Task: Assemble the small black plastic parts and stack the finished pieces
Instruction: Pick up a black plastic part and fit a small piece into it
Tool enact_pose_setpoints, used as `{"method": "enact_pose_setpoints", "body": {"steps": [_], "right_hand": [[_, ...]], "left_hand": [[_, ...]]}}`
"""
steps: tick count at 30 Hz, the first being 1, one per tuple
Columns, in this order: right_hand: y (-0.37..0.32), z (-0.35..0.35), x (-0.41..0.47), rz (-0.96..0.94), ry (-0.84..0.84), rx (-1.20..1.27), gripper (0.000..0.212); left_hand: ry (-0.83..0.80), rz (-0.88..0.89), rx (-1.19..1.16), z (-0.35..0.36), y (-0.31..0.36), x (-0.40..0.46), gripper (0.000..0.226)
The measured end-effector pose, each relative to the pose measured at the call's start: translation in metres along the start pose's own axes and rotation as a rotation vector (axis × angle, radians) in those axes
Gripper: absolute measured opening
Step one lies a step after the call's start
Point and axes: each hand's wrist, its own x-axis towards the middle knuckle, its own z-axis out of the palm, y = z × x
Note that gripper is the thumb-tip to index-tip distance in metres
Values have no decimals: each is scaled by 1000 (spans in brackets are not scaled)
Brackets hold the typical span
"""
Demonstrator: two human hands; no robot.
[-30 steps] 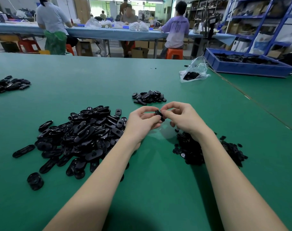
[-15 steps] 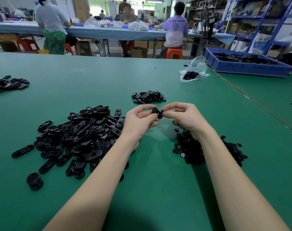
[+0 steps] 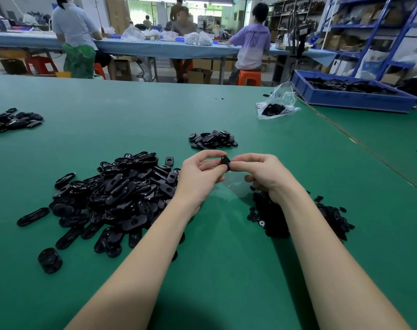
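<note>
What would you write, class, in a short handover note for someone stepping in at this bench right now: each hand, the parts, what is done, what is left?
Left hand and right hand: both pinch one small black part between them, above the green table.
Large pile of oval pieces: by the left forearm.
Heap of small parts: under the right wrist.
Small pile: just beyond the hands, probably the finished pieces.
Done: only that small pile.
Left: finish this piece, add it to the pile, then work through both heaps.
</note>
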Motion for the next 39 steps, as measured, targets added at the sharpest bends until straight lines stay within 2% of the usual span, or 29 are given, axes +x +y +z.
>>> {"method": "enact_pose_setpoints", "body": {"steps": [7, 13, 17, 22, 29, 39], "right_hand": [[-3, 0, -2, 3, 2, -40, 17], [-3, -4, -6, -2, -41, -46, 16], [-3, -8, -5, -67, -73, -77, 13], [-4, -9, -3, -119, -110, -100, 7], [0, -5, -1, -177, -93, -159, 6], [1, -4, -1, -176, -88, -163, 6]], "left_hand": [[-2, 32, 127, -3, 2, 1, 26], [-60, -79, -31, -5, 6, 2, 22], [-60, -124, 58, -7, 7, 3, 22], [-47, -167, 8, -8, 7, 2, 23], [-24, -124, 152, -5, -1, 1, 18], [-13, -117, 145, -3, -2, 0, 17]]}}
